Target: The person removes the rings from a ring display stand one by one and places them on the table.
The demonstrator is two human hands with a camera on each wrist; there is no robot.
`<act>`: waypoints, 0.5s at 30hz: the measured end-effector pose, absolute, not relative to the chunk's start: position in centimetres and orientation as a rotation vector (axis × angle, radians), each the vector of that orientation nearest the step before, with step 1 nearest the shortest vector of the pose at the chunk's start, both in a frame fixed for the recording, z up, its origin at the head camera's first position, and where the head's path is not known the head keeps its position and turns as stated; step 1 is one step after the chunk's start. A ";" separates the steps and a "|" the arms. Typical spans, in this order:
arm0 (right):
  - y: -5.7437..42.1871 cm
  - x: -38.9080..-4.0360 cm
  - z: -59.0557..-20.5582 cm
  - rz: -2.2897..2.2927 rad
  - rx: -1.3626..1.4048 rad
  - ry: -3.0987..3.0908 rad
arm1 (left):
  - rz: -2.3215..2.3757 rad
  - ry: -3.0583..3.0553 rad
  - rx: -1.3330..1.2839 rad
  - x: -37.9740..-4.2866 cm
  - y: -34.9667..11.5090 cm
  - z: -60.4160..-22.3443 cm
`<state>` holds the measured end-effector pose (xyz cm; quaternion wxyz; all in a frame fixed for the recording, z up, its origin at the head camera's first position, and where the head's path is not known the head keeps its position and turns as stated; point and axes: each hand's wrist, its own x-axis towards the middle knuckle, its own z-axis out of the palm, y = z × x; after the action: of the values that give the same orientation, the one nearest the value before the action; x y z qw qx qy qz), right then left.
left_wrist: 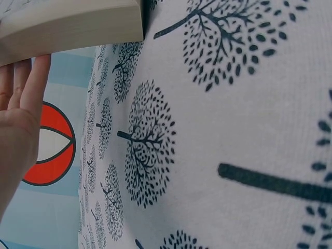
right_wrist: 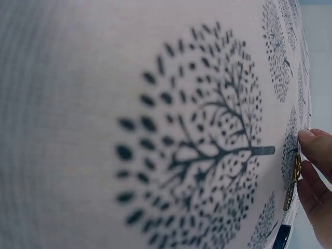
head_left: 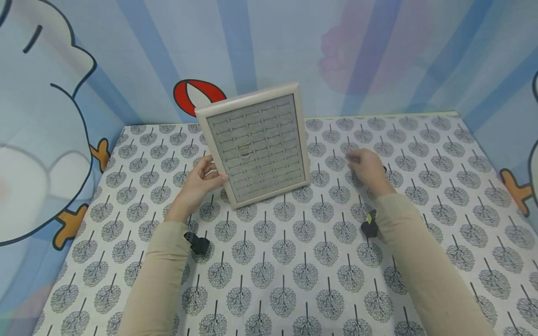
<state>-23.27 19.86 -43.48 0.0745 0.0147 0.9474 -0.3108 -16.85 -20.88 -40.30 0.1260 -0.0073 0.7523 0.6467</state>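
Observation:
A cream-framed ring display board (head_left: 273, 189) with a grey slotted panel leans upright on the table. My left hand (head_left: 201, 179) grips its left side, thumb at the front edge and the other fingers behind it. In the left wrist view, fingertips (left_wrist: 40, 70) meet the side of the frame. One ring (head_left: 244, 150) with a gold-coloured top sits in the panel's slots, left of the middle. Off to the right of the board, my right hand (head_left: 366, 168) pinches a small ornate gold jewellery piece (right_wrist: 296, 168) between thumb and fingers; its full shape is partly hidden.
A white cloth with dark tree prints (head_left: 283, 298) covers the table. Patterned blue walls (head_left: 290, 42) stand behind and at both sides. Black wrist devices (head_left: 201, 243) show at both sleeves. A dark blue edge (right_wrist: 281, 236) shows below the right fingers.

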 end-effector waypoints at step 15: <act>19.7 -23.3 -43.4 -0.967 0.072 2.890 | 1.865 2.204 -0.025 -16.8 -20.8 -40.2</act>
<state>-23.26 19.69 -43.42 0.0465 0.0236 0.9471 -0.3168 -16.81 -20.81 -40.18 0.1269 -0.0086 0.7571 0.6408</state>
